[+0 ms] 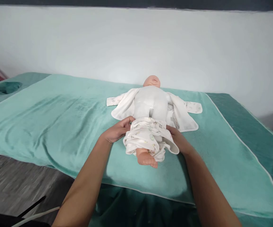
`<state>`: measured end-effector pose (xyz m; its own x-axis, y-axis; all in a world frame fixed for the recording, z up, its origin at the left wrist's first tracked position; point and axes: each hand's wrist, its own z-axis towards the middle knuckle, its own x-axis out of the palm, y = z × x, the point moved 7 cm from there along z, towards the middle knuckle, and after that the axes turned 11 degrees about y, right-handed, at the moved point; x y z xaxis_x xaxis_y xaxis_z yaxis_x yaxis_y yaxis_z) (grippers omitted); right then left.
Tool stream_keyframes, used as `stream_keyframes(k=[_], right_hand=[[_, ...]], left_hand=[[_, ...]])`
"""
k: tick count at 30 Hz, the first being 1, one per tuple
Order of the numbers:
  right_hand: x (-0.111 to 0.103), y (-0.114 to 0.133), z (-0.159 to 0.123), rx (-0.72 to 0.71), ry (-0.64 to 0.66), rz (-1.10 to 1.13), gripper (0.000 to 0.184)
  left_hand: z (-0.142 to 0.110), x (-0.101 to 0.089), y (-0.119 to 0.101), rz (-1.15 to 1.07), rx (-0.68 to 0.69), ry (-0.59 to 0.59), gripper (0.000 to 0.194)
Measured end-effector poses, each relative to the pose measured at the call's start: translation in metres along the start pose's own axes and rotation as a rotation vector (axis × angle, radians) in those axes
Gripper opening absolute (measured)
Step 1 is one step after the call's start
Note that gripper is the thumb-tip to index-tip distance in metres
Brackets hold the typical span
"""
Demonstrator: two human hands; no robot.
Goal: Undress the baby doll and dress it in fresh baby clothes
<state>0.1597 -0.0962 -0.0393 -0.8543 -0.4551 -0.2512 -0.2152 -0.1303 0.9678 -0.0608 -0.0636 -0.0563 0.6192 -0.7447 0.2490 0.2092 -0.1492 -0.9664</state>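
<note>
A baby doll [148, 102] lies on its back, its head toward the wall and one bare foot toward me. Patterned white baby pants [148, 134] are bunched around its legs and hips. At the left side of the waistband, my left hand [119, 130] is closed on the cloth with thumb and fingers. My right hand [179, 139] grips the opposite side of the pants, its fingertips partly hidden by the fabric. An open white baby jacket [188, 118] spreads out to both sides of the doll's torso, sleeves stretched outward. The other foot is hidden.
A light green blanket [63, 126] with pale edging covers the bed under the doll. Darker green cloth [249, 116] shows at the right. A white wall [79, 44] stands behind the bed. Grey floor and a pale cable [37, 216] appear at lower left.
</note>
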Motion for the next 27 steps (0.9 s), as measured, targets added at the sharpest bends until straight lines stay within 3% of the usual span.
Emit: stream_keyframes(k=[18, 21, 27], right_hand=[[0.007, 0.006, 0.002, -0.051, 0.043, -0.035, 0.034], [0.004, 0.003, 0.0, -0.035, 0.01, -0.023, 0.03], [-0.009, -0.011, 0.002, 0.046, -0.13, -0.059, 0.027]], left_hand=[[0.0, 0.003, -0.005, -0.03, 0.053, -0.014, 0.031], [0.001, -0.002, -0.005, -0.024, 0.107, -0.067, 0.028], [0.0, -0.018, -0.009, -0.055, 0.234, -0.306, 0.029]])
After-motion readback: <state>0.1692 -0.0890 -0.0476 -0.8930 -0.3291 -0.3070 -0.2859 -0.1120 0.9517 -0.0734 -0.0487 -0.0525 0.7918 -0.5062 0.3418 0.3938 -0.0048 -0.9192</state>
